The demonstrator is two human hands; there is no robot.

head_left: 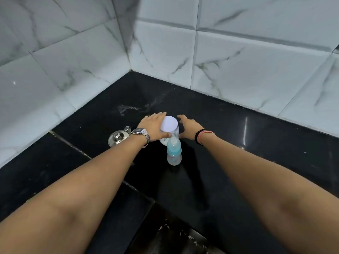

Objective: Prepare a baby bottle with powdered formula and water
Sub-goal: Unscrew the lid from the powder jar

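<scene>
I see both arms stretched forward over the black bench (238, 143), which runs into a corner of marbled white tiles (256, 66). My left hand (153, 128) lies palm down against the left side of a clear jar (169, 133) with a white lid (170, 123), thumb wrapped across its front, so that grip is holding the jar. A metal watch (140, 133) sits on that wrist. My right hand (189, 128) hovers just beside the jar's right flank, fingers spread wide and curved, apart from the glass as far as I can tell. The bottle (173, 152), capped in pale blue, stands upright just in front of the jar and hides its lower part. A steel pot lid (118, 138) is half covered by my left wrist. The jar's contents are hard to make out.
</scene>
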